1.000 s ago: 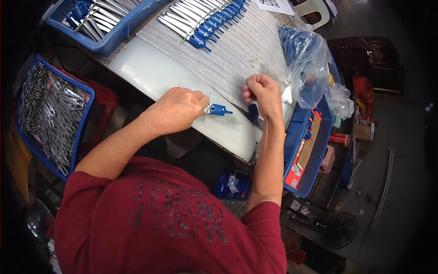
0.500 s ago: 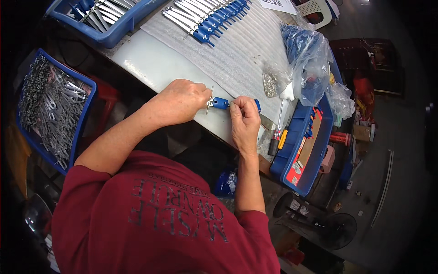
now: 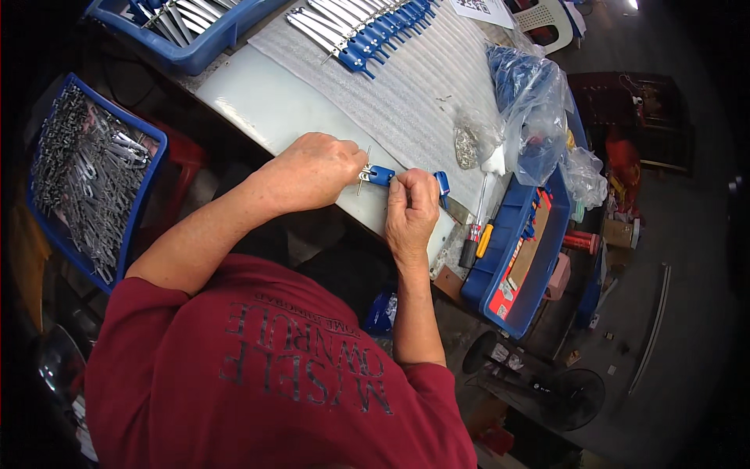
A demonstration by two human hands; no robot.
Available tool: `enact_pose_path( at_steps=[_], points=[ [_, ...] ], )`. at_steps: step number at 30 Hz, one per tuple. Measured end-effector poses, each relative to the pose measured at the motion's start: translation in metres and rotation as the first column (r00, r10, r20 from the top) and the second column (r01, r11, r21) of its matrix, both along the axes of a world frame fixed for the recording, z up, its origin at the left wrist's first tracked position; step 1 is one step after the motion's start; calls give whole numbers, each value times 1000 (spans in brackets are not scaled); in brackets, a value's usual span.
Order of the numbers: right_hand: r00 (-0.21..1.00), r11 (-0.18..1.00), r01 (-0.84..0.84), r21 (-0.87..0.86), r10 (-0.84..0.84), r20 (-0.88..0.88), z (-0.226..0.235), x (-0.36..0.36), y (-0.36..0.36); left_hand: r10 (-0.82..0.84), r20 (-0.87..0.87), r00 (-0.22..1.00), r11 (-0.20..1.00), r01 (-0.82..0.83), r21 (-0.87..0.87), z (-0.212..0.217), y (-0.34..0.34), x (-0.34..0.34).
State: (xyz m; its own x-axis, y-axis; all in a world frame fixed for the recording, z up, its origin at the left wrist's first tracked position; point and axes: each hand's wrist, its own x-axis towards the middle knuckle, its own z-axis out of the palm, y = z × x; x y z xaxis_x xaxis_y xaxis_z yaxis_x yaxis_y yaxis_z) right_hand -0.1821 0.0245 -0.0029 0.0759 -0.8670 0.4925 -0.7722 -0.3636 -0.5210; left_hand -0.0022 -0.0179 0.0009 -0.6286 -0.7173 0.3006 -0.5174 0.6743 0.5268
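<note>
My left hand (image 3: 316,170) is closed around the metal end of a blue-handled metal piece, above the near edge of the white table (image 3: 262,94). From that fist stick out a thin metal crosspin and the blue handle part (image 3: 380,175). My right hand (image 3: 412,209) has thumb and fingers pinched at the free end of the blue part; anything small between them is hidden. Just right of those fingers lies another blue piece (image 3: 443,185). At the far side, a row of similar blue-handled metal pieces (image 3: 367,43) rests on white foam sheet (image 3: 426,102).
A blue crate (image 3: 160,168) of loose metal parts stands at left; another blue bin (image 3: 187,59) holds long metal pieces. On the right are a bag of small metal parts (image 3: 467,144), clear plastic bags (image 3: 535,109), a screwdriver (image 3: 473,238), a blue tray (image 3: 500,289) and a fan (image 3: 574,395).
My right hand has shifted slightly left and down, showing more of the blue piece beside it. My left hand keeps its hold on the blue-handled metal piece. The view has shifted slightly.
</note>
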Motion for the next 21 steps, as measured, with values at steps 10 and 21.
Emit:
enact_pose_path(
  at_steps=[10, 21],
  points=[
    [997, 999, -2, 41, 5, -73, 5, -3, 5, -4, 4, 1000, 1000, 4, -12, 0, 1, 0],
    [988, 1000, -22, -22, 18, -151, 3, 0, 2, 2, 32, 999, 999, 0, -51, -2, 3, -1]
  ],
)
